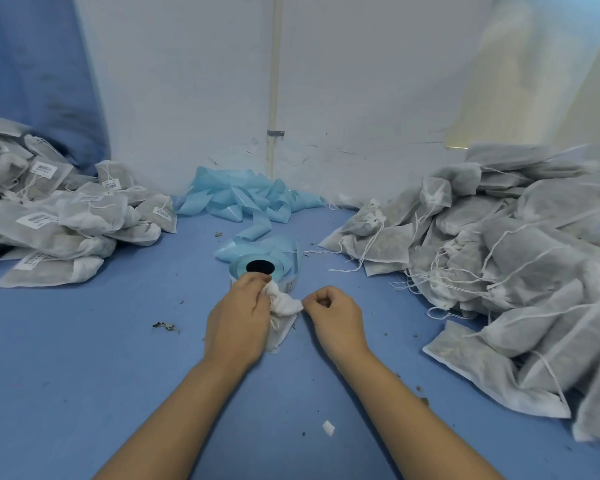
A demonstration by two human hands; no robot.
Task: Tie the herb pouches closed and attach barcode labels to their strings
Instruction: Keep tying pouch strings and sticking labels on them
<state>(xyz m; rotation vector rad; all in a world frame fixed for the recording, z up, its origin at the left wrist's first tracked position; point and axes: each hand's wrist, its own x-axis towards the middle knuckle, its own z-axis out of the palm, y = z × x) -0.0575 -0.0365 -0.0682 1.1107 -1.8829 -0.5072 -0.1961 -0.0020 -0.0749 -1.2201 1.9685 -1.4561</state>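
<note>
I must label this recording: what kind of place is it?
Probably a small packing workstation: a pile of unlabelled pouches, a pile of barcode-labelled pouches and a label roll lie on a blue table.

Two bare forearms are showing from the near edge — no sleeves, cuffs or gloves are covering them up to where the view is cutting them off. The left hand [238,322] and the right hand [336,317] are wearing nothing — no rings, watch or bands are showing at the wrists.

Packing workroom: heaped herb pouches [520,258], label roll [260,271].
</note>
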